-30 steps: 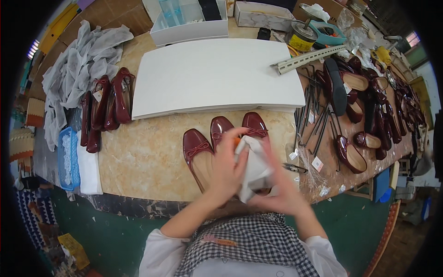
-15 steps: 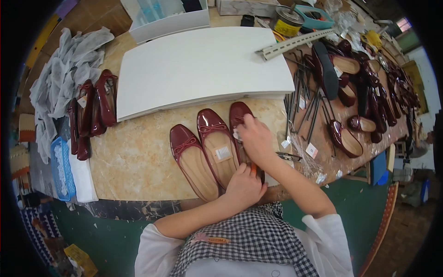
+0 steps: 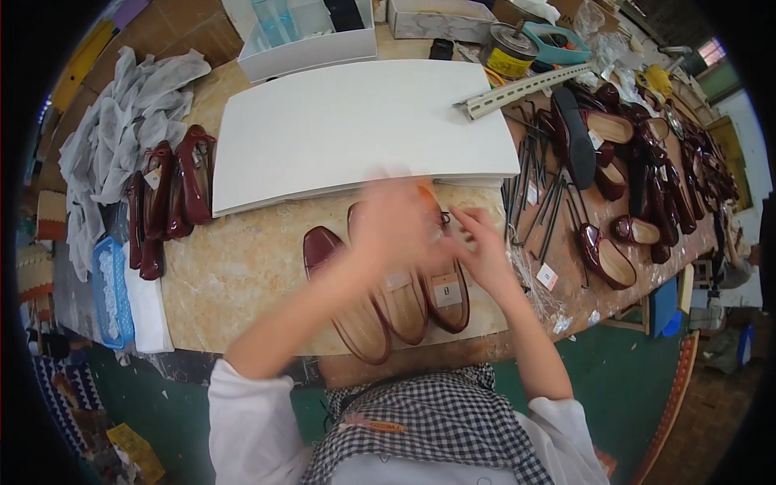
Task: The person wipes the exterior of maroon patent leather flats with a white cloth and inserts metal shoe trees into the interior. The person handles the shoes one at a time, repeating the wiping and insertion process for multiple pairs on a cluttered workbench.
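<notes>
Where the left hand [image 3: 396, 222] hovers: over the shoes near the middle of the front edge, too blurred for me to tell whether its grip has closed on anything
Right hand [image 3: 485, 250]: fingers bent beside the front of the right shoe [image 3: 447, 314]; from my remote view I cannot tell whether the grip pinches it
Dark-red shoes: the left shoe [image 3: 364, 330], middle shoe [image 3: 406, 314] and right shoe lie side by side at the front edge of the worktop [image 3: 234, 283], toes toward the back edge, I judge to keep them within easy reach
Tag [image 3: 447, 289]: inside the right shoe, likely laid there to stay with it
White stack [image 3: 364, 129]: between the shoes and the back edge; a slotted rail [image 3: 529, 90] overlaps its right side, perhaps just parked
Blue basket [image 3: 121, 319]: at the left front corner, crumpled white material in it
White box [image 3: 311, 61]: along the back edge, holding clear bluish pieces and something black
Teal tray [image 3: 566, 55]: toward the right back corner, its contents too jumbled for me to name
</notes>
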`<state>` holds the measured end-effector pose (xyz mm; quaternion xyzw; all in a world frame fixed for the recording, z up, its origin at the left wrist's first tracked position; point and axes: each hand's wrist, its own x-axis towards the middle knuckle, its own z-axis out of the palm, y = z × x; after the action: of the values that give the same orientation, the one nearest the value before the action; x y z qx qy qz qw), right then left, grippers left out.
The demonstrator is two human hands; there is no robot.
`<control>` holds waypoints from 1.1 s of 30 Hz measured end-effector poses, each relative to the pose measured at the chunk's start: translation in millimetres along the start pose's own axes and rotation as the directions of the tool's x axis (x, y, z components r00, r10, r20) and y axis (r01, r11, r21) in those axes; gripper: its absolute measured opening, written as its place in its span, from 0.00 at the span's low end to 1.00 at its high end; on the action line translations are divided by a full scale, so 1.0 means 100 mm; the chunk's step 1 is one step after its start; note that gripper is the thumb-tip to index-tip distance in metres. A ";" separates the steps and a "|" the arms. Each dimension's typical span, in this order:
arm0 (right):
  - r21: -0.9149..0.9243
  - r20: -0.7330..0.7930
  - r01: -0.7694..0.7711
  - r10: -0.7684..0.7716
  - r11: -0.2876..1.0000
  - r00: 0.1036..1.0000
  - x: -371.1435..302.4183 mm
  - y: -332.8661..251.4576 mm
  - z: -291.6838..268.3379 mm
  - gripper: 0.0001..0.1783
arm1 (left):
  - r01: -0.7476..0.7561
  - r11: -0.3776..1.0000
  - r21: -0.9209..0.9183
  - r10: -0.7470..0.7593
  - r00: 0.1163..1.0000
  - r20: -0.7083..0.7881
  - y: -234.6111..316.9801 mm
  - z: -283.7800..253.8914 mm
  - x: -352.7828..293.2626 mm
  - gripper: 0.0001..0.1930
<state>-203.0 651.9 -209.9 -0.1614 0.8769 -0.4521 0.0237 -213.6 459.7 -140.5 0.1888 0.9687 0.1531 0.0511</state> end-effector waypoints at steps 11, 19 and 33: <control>0.463 -0.034 -0.134 0.168 0.876 0.985 -0.49 -0.36 -0.16 0.30 | 0.170 0.982 -0.080 -0.186 0.807 -0.560 -0.84 0.05 0.14 0.09; 0.860 0.509 -0.505 0.078 -0.068 0.857 -0.59 -0.72 -0.03 0.23 | -0.491 0.712 -0.502 0.098 0.777 -0.621 0.23 -0.01 -0.80 0.10; 0.526 0.288 -0.302 0.167 0.795 0.943 -0.59 -0.62 -0.23 0.17 | 0.246 0.961 0.127 -0.076 0.676 -0.733 -0.82 0.31 1.22 0.36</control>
<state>-135.2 654.2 -153.1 -0.0870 0.7091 -0.6622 0.2260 -350.4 442.3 -201.4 0.0313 0.9338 0.1042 -0.3409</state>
